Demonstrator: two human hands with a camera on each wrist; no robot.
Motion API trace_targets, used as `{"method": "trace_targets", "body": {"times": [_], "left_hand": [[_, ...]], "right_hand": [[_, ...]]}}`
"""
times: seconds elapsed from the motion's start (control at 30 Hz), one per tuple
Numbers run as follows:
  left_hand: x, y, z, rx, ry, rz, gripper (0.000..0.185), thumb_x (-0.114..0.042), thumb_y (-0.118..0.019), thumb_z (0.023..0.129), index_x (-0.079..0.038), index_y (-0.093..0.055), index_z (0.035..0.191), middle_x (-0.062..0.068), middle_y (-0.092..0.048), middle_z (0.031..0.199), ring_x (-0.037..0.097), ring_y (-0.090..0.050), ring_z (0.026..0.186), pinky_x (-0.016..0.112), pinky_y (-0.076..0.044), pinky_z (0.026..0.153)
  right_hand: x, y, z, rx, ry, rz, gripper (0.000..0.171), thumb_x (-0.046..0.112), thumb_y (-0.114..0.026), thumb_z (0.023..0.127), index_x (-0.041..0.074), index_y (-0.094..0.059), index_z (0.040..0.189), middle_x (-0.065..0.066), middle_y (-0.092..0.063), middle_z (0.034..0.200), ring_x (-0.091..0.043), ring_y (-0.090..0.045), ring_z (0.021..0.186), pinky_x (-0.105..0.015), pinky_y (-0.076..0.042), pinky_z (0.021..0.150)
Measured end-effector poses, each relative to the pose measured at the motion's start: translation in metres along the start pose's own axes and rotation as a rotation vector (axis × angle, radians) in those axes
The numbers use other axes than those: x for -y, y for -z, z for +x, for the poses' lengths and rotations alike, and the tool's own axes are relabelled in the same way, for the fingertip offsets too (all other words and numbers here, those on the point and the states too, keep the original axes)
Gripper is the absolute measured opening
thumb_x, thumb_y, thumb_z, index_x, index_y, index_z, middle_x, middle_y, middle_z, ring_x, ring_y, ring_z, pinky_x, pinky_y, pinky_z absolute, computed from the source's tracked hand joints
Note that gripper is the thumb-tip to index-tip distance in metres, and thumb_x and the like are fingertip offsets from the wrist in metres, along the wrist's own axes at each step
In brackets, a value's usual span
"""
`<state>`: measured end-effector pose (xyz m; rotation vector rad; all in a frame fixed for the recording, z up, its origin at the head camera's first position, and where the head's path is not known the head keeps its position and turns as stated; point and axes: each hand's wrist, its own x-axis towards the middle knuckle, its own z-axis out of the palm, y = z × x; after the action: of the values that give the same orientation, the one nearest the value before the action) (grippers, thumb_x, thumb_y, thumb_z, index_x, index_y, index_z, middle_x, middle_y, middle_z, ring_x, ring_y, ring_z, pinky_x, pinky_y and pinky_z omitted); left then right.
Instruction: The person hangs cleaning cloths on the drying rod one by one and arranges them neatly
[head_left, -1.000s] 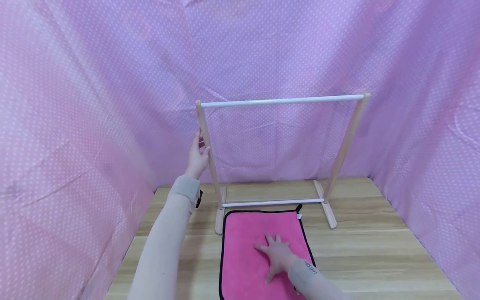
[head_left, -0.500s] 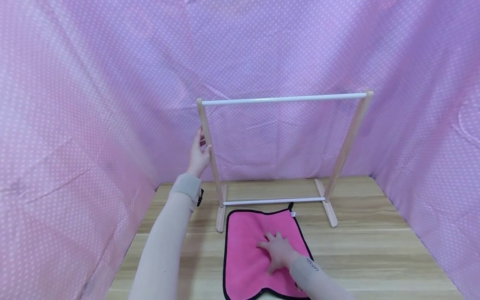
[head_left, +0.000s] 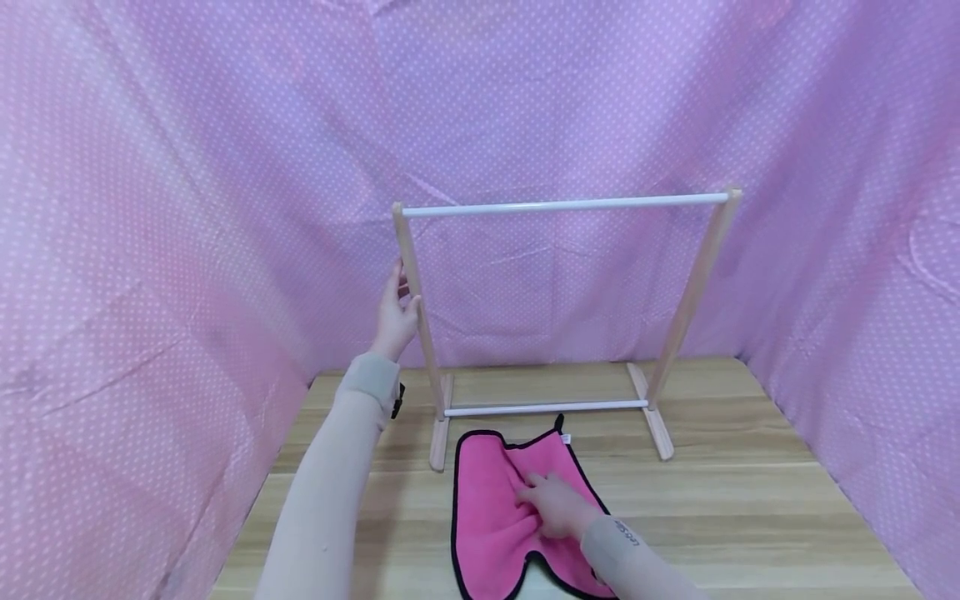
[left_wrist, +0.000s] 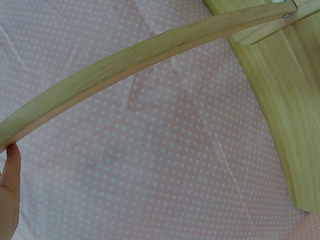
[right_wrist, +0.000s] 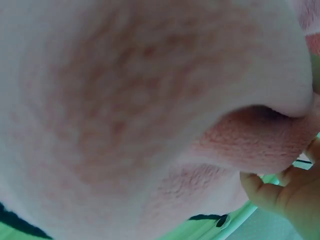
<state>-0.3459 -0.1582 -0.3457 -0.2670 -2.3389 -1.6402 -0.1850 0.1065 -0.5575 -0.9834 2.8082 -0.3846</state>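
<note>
The right hand [head_left: 557, 504] lies on a pink microfibre cloth [head_left: 495, 517] with black edging, its fingers curled into the pile and gathering it, so the cloth bunches into folds beneath and ahead of the fingertips. The cloth sits on the wooden counter [head_left: 720, 500], just in front of the lower rail of a small wooden drying rack [head_left: 558, 202]. In the right wrist view the plush fabric [right_wrist: 150, 125] fills the frame, with fingers [right_wrist: 280, 190] pinching a fold at the lower right.

The left hand [head_left: 395, 310] is up on the rack's left upright, fingers and thumb wrapped round the post well below the white top bar; the left wrist view shows little more than a fingertip [left_wrist: 10, 190] against the post [left_wrist: 150, 50].

By its look the cloth is light, soft and floppy — it will drape and sag from whatever point is held, not slide stiffly. A pinch at a corner or along the bound edge would probably give a cleaner hold than a bunch from the middle. The rack looks light too, likely to tip if nudged — the left hand's grip steadies it
</note>
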Motion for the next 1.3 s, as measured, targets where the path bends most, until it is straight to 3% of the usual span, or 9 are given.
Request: {"method": "trace_targets", "body": {"times": [0.2,0.6,1.3], "left_hand": [[-0.0006,0.0003,-0.0006,-0.003,-0.009,0.013,0.075,0.004,-0.045,0.095,-0.028,-0.010,0.153,0.014,-0.035,0.143,0.032,-0.040,0.131,0.042,-0.046,0.105],[-0.0040,-0.0013,-0.0024,0.014,0.012,0.018,0.073,0.002,-0.044,0.096,-0.028,-0.009,0.153,0.014,-0.033,0.145,0.029,-0.036,0.133,0.044,-0.044,0.106],[0.0006,0.0004,-0.0017,0.022,-0.009,0.039,0.074,0.001,-0.045,0.096,-0.027,-0.007,0.153,0.014,-0.032,0.145,0.031,-0.037,0.132,0.045,-0.045,0.104]], "right_hand": [[-0.0022,-0.0006,-0.0008,-0.019,0.060,0.061,0.039,-0.006,-0.071,0.063,0.019,-0.069,0.092,0.005,-0.053,0.096,-0.006,-0.050,0.078,-0.025,-0.050,0.078],[-0.0018,0.0029,-0.0051,-0.064,0.142,0.082,0.028,-0.011,-0.063,0.067,0.015,-0.064,0.079,0.005,-0.051,0.082,-0.004,-0.045,0.068,-0.015,-0.046,0.064],[-0.0025,0.0024,-0.0036,-0.045,0.067,0.173,0.023,-0.007,-0.067,0.069,0.015,-0.065,0.078,0.008,-0.053,0.084,-0.003,-0.042,0.072,-0.016,-0.044,0.065]]}}
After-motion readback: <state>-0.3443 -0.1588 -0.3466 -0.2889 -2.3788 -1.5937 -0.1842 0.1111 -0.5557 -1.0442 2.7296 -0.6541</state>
